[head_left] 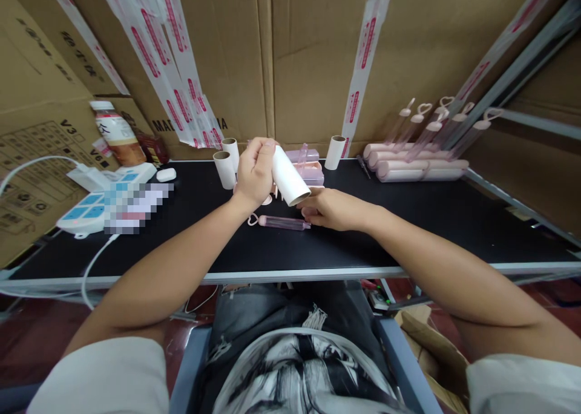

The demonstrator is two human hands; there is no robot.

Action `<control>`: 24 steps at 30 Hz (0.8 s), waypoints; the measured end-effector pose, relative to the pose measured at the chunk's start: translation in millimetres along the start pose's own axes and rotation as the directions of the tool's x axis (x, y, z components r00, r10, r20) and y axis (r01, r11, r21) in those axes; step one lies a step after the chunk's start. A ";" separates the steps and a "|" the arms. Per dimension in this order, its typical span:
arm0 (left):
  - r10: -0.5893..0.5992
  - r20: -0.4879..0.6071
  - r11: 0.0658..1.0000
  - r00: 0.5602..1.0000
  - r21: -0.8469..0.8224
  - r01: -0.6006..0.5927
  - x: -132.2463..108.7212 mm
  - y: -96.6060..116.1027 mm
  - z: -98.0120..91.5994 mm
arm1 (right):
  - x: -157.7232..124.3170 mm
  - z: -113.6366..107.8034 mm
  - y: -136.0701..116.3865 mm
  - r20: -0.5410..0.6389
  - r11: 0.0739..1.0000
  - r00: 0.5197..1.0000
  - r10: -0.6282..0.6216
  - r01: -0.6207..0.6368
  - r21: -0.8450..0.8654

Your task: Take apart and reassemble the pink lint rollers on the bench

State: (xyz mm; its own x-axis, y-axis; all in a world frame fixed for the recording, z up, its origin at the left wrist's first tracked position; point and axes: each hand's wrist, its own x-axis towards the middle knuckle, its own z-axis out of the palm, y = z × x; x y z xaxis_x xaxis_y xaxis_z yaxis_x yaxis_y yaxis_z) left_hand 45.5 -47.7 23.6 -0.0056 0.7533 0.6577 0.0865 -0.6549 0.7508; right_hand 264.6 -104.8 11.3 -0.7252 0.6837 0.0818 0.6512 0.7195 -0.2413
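My left hand point(256, 175) grips a white paper tube point(290, 178), tilted with its open lower end toward the right. Beside that end is my right hand point(338, 209), its fingers curled in and partly hidden by the tube; what they hold, if anything, I cannot make out. Just below, a clear pink plastic tube with a heart-shaped loop point(284, 222) lies flat on the black tabletop. Behind my hands lie several light purple and pink plastic pieces point(311, 175), partly covered. A small round pale piece point(267, 200) rests near my left wrist.
White paper tubes stand upright at the left point(224, 170) and right point(334, 152). Pink cylinders point(422, 170) with clear looped tubes on top are stacked at the right. A power strip point(106, 199), a bottle point(118, 134) and cables occupy the left. Cardboard point(313, 57) walls the back.
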 end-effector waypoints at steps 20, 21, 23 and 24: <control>-0.540 0.105 0.764 0.835 -0.355 0.539 -3.7 22.4 11.2 | -1.5 -7.7 5.5 -0.911 0.973 0.398 0.112 0.141 0.181; -0.546 0.117 0.755 0.830 -0.359 0.548 -5.1 24.2 12.3 | -1.1 -7.3 5.7 -0.910 0.976 0.401 0.108 0.132 0.174; -0.556 0.144 0.739 0.818 -0.365 0.566 -7.7 27.3 14.5 | -0.2 -6.2 6.6 -0.901 0.976 0.420 0.106 0.128 0.174; -0.561 0.160 0.730 0.812 -0.367 0.577 -8.9 28.2 15.5 | 0.1 -5.5 7.3 -0.898 0.976 0.427 0.104 0.131 0.175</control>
State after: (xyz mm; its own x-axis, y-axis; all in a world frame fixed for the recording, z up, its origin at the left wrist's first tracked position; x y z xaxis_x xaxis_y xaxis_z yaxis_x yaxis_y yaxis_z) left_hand 63.4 -71.9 38.0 0.1065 0.9890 0.1028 -0.3058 -0.0658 0.9498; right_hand 270.5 -98.8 14.9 -0.0404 0.4761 0.8784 0.5012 0.7702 -0.3944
